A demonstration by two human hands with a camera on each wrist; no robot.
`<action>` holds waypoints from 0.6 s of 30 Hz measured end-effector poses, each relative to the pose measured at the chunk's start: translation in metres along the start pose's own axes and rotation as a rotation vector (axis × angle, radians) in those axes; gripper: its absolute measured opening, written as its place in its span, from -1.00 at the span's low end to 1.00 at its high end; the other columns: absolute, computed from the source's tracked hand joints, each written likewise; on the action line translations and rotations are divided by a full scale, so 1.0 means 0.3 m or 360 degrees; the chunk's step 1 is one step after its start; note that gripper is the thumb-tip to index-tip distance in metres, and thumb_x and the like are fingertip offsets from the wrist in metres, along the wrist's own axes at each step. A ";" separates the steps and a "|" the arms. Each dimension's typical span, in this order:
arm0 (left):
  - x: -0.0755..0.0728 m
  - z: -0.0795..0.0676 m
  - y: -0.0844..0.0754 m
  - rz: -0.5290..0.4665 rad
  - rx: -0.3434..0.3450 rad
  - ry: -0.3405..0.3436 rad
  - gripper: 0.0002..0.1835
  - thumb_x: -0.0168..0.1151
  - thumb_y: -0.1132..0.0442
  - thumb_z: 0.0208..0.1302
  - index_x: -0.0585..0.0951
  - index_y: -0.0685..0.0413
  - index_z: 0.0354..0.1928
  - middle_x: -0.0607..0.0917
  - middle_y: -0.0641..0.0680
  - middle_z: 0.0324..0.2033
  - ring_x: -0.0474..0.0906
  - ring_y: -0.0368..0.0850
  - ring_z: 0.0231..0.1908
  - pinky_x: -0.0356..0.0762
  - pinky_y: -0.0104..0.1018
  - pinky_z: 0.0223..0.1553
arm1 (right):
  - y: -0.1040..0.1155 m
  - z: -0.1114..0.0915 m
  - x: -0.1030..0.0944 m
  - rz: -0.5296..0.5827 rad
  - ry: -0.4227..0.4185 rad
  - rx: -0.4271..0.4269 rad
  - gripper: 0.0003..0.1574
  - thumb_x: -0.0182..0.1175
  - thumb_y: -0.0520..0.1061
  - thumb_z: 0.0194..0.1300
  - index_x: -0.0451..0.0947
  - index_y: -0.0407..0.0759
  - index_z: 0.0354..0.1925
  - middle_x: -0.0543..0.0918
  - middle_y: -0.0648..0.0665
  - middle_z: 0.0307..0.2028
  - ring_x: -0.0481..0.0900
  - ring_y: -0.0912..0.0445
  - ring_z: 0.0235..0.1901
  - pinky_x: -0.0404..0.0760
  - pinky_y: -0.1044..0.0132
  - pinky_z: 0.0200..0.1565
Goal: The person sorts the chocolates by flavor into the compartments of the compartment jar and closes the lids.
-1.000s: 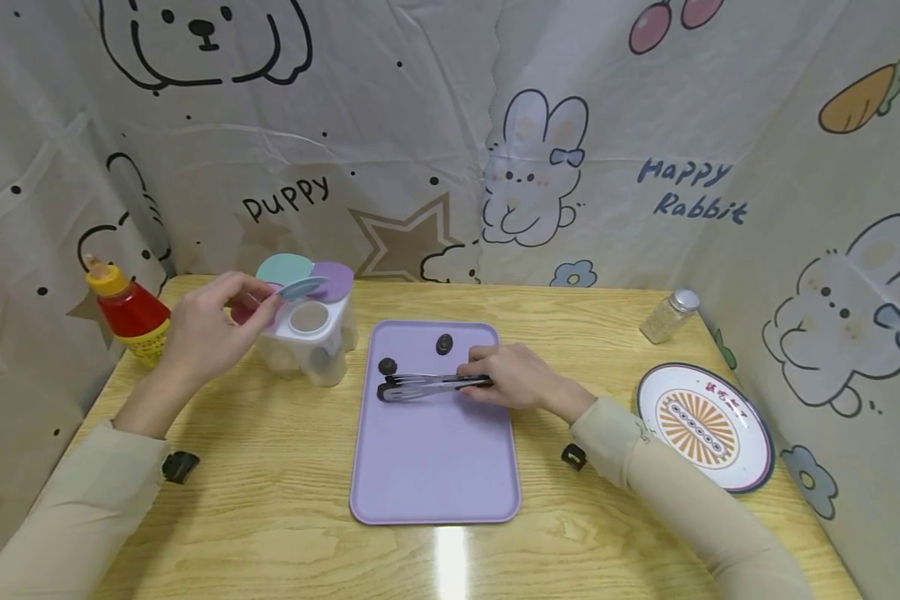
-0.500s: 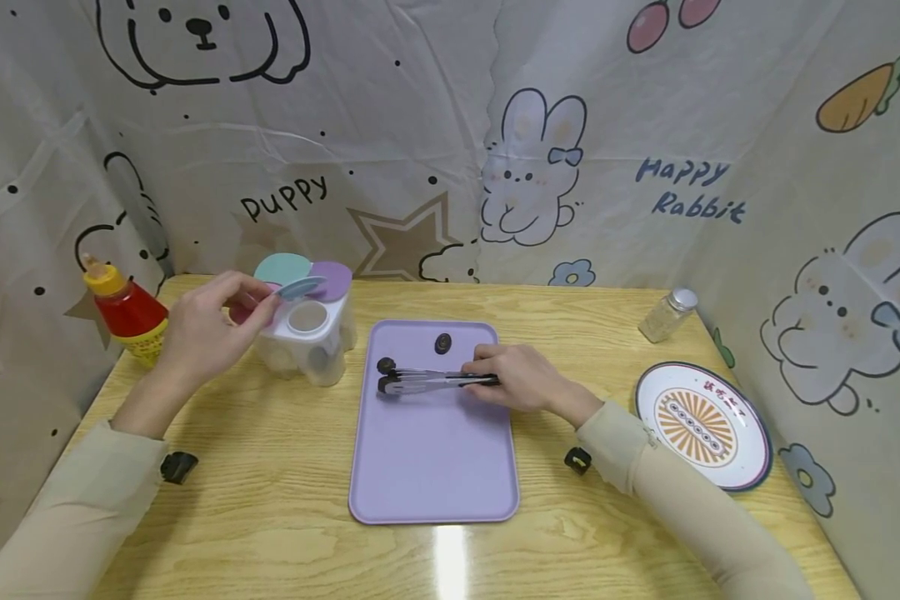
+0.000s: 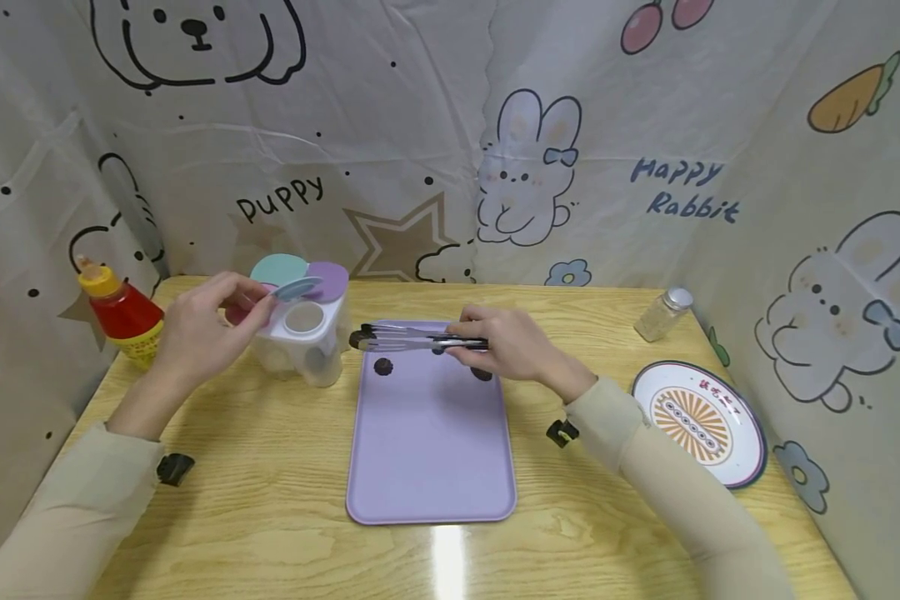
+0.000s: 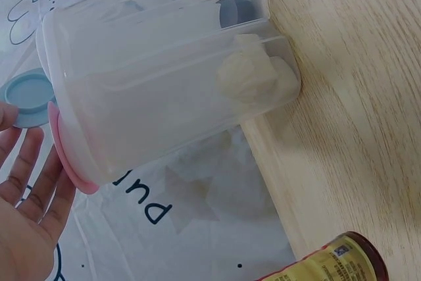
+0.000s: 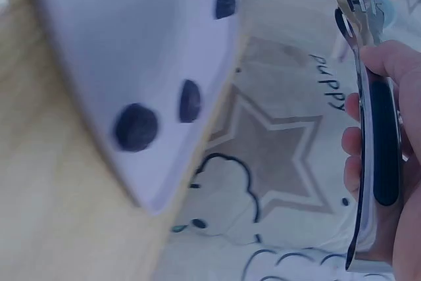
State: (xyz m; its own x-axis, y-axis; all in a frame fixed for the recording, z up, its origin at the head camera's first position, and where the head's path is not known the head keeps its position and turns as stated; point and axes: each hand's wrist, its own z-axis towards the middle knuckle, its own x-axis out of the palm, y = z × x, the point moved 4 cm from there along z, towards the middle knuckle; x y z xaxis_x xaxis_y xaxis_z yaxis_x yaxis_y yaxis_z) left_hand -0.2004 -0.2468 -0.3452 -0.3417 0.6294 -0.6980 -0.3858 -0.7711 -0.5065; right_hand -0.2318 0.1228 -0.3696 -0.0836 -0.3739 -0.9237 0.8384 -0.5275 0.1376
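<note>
My left hand (image 3: 213,329) pinches the raised light blue lid (image 3: 297,288) of a clear container (image 3: 322,367) with several compartments. The round opening (image 3: 304,317) below that lid is uncovered; teal (image 3: 279,267), purple (image 3: 328,281) and pink (image 4: 64,153) lids cover others. In the left wrist view, pale lumps (image 4: 247,74) lie at the container's bottom. My right hand (image 3: 506,342) grips metal tongs (image 3: 408,338) over the far end of the lilac tray (image 3: 431,467). Their tips look dark in the head view. Dark round pieces (image 3: 383,367) lie on the tray, one (image 3: 482,375) partly behind my hand.
A red sauce bottle (image 3: 126,315) with a yellow cap stands beyond the left hand. A patterned plate (image 3: 697,425) and a small shaker (image 3: 663,314) are on the right. Printed cloth (image 3: 405,142) hangs along the table's back and sides.
The right hand has lifted the tongs off the tray and carried them back and slightly left, away from the dark piece at their tips. The left hand keeps hold of the lid.
</note>
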 end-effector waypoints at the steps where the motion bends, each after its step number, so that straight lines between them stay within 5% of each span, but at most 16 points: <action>1: 0.000 0.000 0.000 0.0000 0.0000 0.0000 -0.84 0.42 0.24 0.36 0.72 0.13 -0.09 0.77 0.17 -0.25 0.52 -0.17 -0.34 0.33 -0.79 -0.25 | 0.004 0.014 -0.007 -0.0010 -0.0017 -0.0006 -0.71 0.41 0.00 0.35 0.81 -0.09 -0.03 0.71 -0.04 -0.27 0.39 0.27 -0.53 0.27 0.49 -0.54; 11: -0.001 0.003 -0.009 0.0018 0.0016 -0.0003 -0.85 0.42 0.25 0.37 0.72 0.14 -0.10 0.77 0.16 -0.28 0.46 -0.38 -0.37 0.34 -0.79 -0.26 | 0.050 0.149 -0.057 -0.0025 -0.0094 -0.0064 -0.73 0.39 0.00 0.38 0.81 -0.06 -0.02 0.69 -0.03 -0.28 0.45 0.22 -0.51 0.33 0.39 -0.54; 18: -0.003 0.000 -0.005 0.0002 0.0010 0.0005 -0.85 0.42 0.25 0.37 0.73 0.12 -0.10 0.77 0.15 -0.26 0.45 -0.39 -0.36 0.35 -0.79 -0.26 | 0.069 0.227 -0.059 -0.0081 -0.0014 -0.0069 -0.71 0.35 0.06 0.43 0.80 0.00 0.01 0.60 -0.01 -0.32 0.46 0.21 -0.50 0.33 0.36 -0.53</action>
State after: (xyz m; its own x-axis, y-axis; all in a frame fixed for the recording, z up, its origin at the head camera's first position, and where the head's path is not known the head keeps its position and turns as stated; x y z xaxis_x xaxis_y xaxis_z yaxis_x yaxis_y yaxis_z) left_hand -0.1995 -0.2462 -0.3438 -0.3394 0.6279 -0.7004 -0.3905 -0.7715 -0.5023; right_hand -0.2496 0.0664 -0.3259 -0.1313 -0.3540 -0.9260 0.8555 -0.5124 0.0746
